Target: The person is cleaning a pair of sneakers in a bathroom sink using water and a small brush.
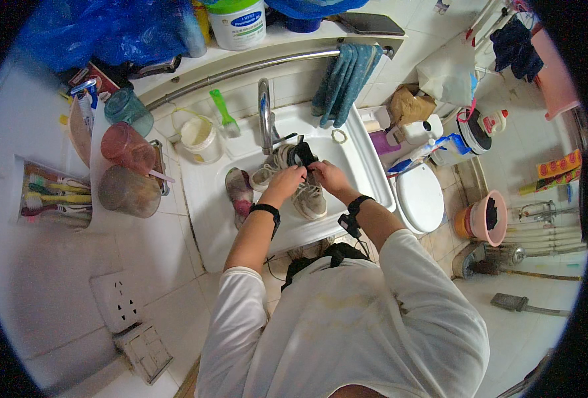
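From my remote view, the pale shoe (310, 204) lay in the white sink (353, 182), its toe toward the wearer, directly below the fingers. The left hand (287, 182) and right hand (331, 177) met at its dark opening, fingers curled in and pinching it; their exact hold was too small to tell. Another shoe (262, 178) sat just left of the left hand.
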`<state>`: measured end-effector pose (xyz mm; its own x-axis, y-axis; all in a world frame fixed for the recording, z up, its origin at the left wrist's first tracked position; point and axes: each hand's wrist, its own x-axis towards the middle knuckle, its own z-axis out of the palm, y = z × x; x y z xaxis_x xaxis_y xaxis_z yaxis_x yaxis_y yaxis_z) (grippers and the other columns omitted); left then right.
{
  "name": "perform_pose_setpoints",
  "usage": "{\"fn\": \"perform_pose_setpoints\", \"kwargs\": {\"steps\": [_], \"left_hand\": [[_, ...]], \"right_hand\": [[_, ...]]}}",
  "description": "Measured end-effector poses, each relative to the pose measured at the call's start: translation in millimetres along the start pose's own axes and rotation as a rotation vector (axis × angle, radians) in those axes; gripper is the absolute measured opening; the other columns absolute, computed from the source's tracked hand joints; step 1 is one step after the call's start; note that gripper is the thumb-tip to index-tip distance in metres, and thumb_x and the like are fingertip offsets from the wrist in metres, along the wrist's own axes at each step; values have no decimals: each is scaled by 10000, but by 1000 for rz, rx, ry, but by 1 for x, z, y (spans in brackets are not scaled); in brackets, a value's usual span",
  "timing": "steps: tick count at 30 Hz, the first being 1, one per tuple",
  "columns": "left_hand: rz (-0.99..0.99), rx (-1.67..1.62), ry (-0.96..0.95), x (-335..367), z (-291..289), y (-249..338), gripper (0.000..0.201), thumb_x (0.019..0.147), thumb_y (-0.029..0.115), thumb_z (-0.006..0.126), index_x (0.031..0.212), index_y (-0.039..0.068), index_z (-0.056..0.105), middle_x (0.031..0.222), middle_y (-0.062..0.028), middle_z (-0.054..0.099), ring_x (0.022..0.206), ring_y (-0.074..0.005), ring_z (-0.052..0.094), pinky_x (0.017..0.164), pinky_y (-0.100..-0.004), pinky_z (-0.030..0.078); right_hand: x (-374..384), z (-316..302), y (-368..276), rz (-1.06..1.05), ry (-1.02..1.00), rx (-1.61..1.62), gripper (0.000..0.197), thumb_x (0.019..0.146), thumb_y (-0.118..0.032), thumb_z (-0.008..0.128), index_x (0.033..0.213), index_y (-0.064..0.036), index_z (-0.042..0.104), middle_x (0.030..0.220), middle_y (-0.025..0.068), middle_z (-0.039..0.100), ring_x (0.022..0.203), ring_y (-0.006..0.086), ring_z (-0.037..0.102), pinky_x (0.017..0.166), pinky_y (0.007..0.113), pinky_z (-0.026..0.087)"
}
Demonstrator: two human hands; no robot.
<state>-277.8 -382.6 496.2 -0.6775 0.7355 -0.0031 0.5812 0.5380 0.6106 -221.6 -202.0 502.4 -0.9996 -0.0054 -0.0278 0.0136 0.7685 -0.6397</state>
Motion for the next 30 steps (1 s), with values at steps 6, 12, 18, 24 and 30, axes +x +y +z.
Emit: {"fn": "perform_pose_setpoints", "kwargs": {"steps": [6,12,18,24,30], "left_hand": [[-75,31,109,-10,14,4,209,803,189,575,998,142,518,876,-114,564,828,-333,566,718,-437,452],[-101,30,279,-20,33,21,290,822,214,551,1104,178,492,848,-107,544,734,-325,580,633,-441,474],[-144,242,125,-16,36,51,193,809,253,579,943,116,556,883,-92,540,728,-287,598,604,-400,491],[-220,402,36,-11,47,60,139,809,206,554,880,90,586,933,-97,559,793,-297,601,649,-420,496],[-235,486,11,-9,50,64,121,784,126,557,870,47,590,944,-114,561,859,-280,589,676,-387,509]], "right_hand": [[-6,-24,24,40,145,-157,243,805,-132,548,1044,-101,520,854,147,621,756,326,597,646,405,469],[-28,-22,60,491,57,-367,253,755,-167,568,995,-84,569,951,197,563,837,359,590,722,429,486],[-23,-7,36,31,-73,-186,219,726,-259,655,879,-106,624,875,129,607,831,307,594,708,401,479],[-18,7,19,70,-195,-337,300,707,-370,660,810,-93,610,793,97,638,739,285,616,648,393,487],[-19,20,19,-123,-133,-537,174,732,-256,570,727,-85,607,683,109,630,644,304,620,571,405,493]]}}
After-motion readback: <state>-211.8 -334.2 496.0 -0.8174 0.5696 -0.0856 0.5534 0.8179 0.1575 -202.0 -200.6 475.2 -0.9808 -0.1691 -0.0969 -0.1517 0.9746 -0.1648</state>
